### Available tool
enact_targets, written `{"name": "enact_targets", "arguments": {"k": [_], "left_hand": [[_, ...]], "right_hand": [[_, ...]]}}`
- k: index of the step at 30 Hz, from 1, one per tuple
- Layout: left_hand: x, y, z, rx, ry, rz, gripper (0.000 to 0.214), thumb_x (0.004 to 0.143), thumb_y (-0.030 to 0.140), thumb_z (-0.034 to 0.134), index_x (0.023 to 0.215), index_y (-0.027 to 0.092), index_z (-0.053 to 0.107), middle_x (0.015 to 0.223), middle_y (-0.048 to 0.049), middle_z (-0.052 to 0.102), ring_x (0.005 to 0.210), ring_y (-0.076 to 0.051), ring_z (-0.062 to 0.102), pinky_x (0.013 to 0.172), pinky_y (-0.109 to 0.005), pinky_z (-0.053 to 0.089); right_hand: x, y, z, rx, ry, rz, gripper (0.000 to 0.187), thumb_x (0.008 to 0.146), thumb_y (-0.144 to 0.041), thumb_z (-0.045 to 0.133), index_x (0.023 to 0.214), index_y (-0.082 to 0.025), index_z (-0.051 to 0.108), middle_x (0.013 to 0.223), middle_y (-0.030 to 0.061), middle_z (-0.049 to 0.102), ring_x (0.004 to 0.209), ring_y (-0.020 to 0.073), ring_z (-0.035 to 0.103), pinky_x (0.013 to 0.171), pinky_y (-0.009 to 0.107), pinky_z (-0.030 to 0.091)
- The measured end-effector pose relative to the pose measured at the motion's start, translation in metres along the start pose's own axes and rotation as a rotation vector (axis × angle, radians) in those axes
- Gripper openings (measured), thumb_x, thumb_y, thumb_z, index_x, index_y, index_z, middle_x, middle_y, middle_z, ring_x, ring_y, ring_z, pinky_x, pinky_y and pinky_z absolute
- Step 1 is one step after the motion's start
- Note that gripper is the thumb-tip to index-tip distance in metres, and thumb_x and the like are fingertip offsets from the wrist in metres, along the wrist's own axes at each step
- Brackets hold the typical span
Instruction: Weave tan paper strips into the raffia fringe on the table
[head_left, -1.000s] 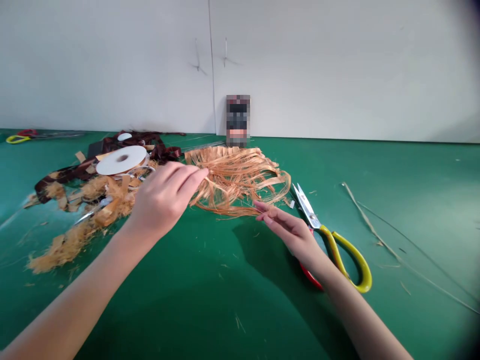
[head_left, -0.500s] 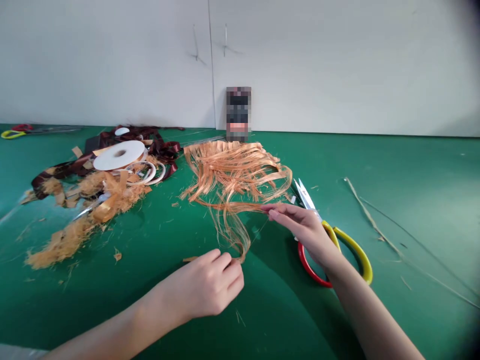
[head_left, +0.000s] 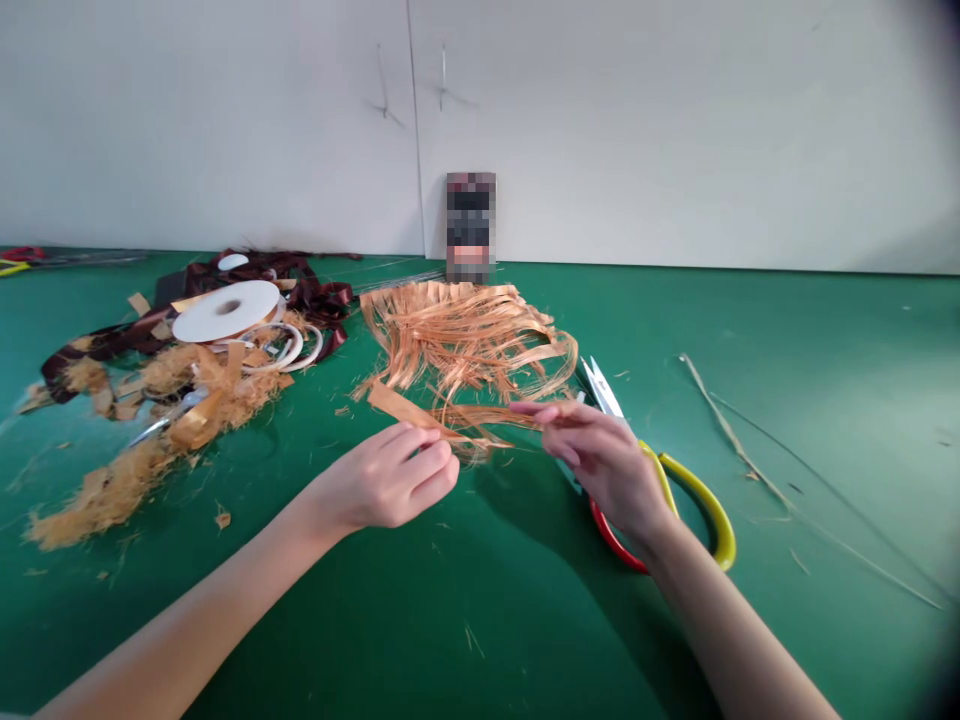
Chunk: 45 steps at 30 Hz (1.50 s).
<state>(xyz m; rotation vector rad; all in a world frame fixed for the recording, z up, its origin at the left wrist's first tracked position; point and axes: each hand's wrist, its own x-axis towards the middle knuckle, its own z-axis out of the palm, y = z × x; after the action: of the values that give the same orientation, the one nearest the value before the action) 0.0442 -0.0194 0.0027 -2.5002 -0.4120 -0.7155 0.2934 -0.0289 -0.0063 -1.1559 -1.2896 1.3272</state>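
My left hand (head_left: 394, 475) is closed in a pinch on a tan-orange ribbon strip (head_left: 397, 405). The strip's flat end sticks up to the left, and its frayed threads trail out to the right. Just right of it, my right hand (head_left: 600, 460) has its index finger stretched out and touches the ends of some loose orange threads (head_left: 480, 415). Its fingers look apart, partly hiding the thread ends. Beyond both hands lies a row of fringed orange ribbon pieces (head_left: 465, 335). Under and beside my right hand rest scissors (head_left: 709, 500) with red and yellow handles, blades pointing away.
At the left is a heap with a white ribbon spool (head_left: 225, 312), dark brown ribbon (head_left: 330, 300) and frayed tan scraps (head_left: 127, 490). More scissors (head_left: 22, 262) lie far left. A pixelated upright object (head_left: 471, 225) leans on the wall. A long thin strand (head_left: 742, 450) lies right.
My left hand has moved away from me and slightly left, bringing the ribbon strip up beside the other threads. My right hand's fingers have curled slightly. The view has shifted a little.
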Motion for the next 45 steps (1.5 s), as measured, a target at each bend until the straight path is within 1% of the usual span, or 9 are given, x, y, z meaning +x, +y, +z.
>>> {"name": "enact_targets", "arguments": {"k": [4, 8, 13, 18, 21, 26, 31, 37, 45], "left_hand": [[-0.010, -0.004, 0.013, -0.002, 0.038, 0.019, 0.012, 0.087, 0.005, 0.056, 0.079, 0.013, 0.061, 0.074, -0.0033, 0.068, 0.073, -0.017, 0.066, 0.064, -0.029, 0.056], [-0.023, -0.010, 0.018, 0.000, 0.073, -0.019, 0.013, 0.087, 0.004, 0.056, 0.079, 0.013, 0.061, 0.072, -0.0037, 0.069, 0.070, -0.016, 0.065, 0.062, -0.028, 0.055], [-0.026, -0.013, 0.018, -0.016, 0.106, -0.027, 0.011, 0.084, 0.003, 0.059, 0.078, 0.012, 0.061, 0.071, -0.0043, 0.068, 0.069, -0.016, 0.064, 0.061, -0.027, 0.055], [-0.023, -0.008, 0.016, -0.053, 0.084, 0.002, 0.011, 0.083, 0.002, 0.059, 0.081, 0.012, 0.062, 0.074, -0.0044, 0.068, 0.075, -0.016, 0.065, 0.069, -0.027, 0.056], [-0.023, -0.006, 0.017, -0.066, 0.104, 0.017, 0.012, 0.084, 0.003, 0.058, 0.080, 0.013, 0.062, 0.073, -0.0039, 0.068, 0.075, -0.015, 0.065, 0.068, -0.026, 0.057], [-0.028, -0.008, 0.017, -0.060, 0.142, 0.019, 0.011, 0.085, 0.004, 0.057, 0.080, 0.011, 0.063, 0.072, -0.0053, 0.070, 0.072, -0.017, 0.068, 0.064, -0.027, 0.058], [-0.030, -0.011, 0.016, -0.031, 0.149, 0.000, 0.012, 0.086, 0.005, 0.057, 0.079, 0.012, 0.063, 0.071, -0.0044, 0.071, 0.072, -0.016, 0.069, 0.063, -0.026, 0.058], [-0.032, -0.016, 0.012, 0.003, 0.155, -0.025, 0.015, 0.088, 0.007, 0.055, 0.077, 0.014, 0.063, 0.070, -0.0025, 0.071, 0.071, -0.015, 0.070, 0.062, -0.025, 0.058], [-0.033, -0.016, 0.012, -0.024, 0.168, -0.012, 0.008, 0.084, 0.005, 0.060, 0.079, 0.010, 0.063, 0.071, -0.0054, 0.072, 0.069, -0.017, 0.070, 0.062, -0.027, 0.059]], "right_hand": [[-0.003, 0.008, 0.006, -0.561, 0.017, -0.186, 0.019, 0.075, -0.022, 0.061, 0.092, -0.024, 0.070, 0.106, 0.0052, 0.070, 0.069, 0.0173, 0.059, 0.059, 0.032, 0.045], [-0.003, 0.011, 0.004, -0.587, 0.116, -0.192, 0.030, 0.088, -0.036, 0.055, 0.062, -0.022, 0.060, 0.079, 0.0062, 0.068, 0.074, 0.0204, 0.061, 0.066, 0.033, 0.045], [-0.001, 0.003, -0.003, -0.056, 0.173, 0.007, 0.049, 0.095, -0.045, 0.040, 0.054, -0.022, 0.057, 0.091, 0.0081, 0.075, 0.084, 0.0225, 0.067, 0.068, 0.033, 0.051], [0.005, 0.000, 0.001, 0.451, 0.086, 0.073, 0.043, 0.096, -0.042, 0.038, 0.064, -0.024, 0.061, 0.123, 0.0015, 0.068, 0.124, 0.0201, 0.055, 0.103, 0.038, 0.045], [0.006, 0.000, 0.004, 0.509, 0.074, 0.157, 0.046, 0.095, -0.041, 0.037, 0.053, -0.024, 0.047, 0.112, 0.0031, 0.072, 0.111, 0.0189, 0.063, 0.097, 0.037, 0.050], [0.003, -0.002, 0.004, 0.416, 0.000, 0.140, 0.036, 0.085, -0.029, 0.040, 0.055, -0.024, 0.059, 0.063, 0.0047, 0.065, 0.046, 0.0147, 0.045, 0.064, 0.037, 0.051], [-0.001, 0.002, 0.005, 0.025, -0.026, 0.057, 0.015, 0.074, -0.022, 0.062, 0.085, -0.021, 0.072, 0.090, 0.0038, 0.072, 0.055, 0.0119, 0.046, 0.059, 0.031, 0.043], [0.001, 0.014, 0.005, -0.611, 0.095, -0.187, 0.012, 0.078, -0.030, 0.067, 0.070, -0.021, 0.066, 0.089, 0.0048, 0.072, 0.053, 0.0126, 0.050, 0.052, 0.030, 0.040], [0.004, 0.015, -0.005, -0.625, 0.439, -0.162, 0.017, 0.079, -0.034, 0.061, 0.068, -0.022, 0.060, 0.092, 0.0090, 0.071, 0.069, 0.0208, 0.059, 0.070, 0.035, 0.042]]}}
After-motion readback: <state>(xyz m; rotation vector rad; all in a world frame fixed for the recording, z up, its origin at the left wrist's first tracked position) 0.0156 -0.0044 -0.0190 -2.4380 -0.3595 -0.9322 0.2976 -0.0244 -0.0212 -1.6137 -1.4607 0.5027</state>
